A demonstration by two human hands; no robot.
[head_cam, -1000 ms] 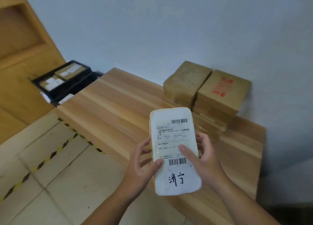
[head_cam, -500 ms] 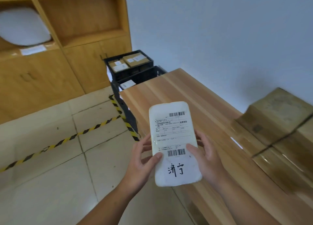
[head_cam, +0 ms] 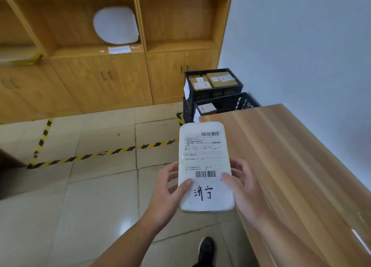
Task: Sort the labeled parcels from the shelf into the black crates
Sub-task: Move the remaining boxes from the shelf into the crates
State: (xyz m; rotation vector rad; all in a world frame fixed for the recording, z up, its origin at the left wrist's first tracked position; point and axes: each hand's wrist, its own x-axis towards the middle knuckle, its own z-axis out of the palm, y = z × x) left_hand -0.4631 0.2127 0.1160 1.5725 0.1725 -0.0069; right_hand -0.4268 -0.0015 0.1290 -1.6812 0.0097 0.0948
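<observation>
I hold a white padded parcel upright in front of me, its shipping label, barcodes and handwritten black characters facing me. My left hand grips its lower left edge with the thumb on the front. My right hand grips the lower right edge the same way. Two black crates stand ahead by the wall: the far crate holds brown labeled boxes, the near crate holds one box with a white label. Another white parcel lies in a wooden shelf compartment.
A long wooden table runs along my right side, against the grey wall. Yellow-black hazard tape crosses the tiled floor. Cabinet doors sit under the shelf. My shoe shows at the bottom.
My view has swung left from the cardboard boxes on the table toward the shelf and crates. The parcel stays in both hands, held the same way.
</observation>
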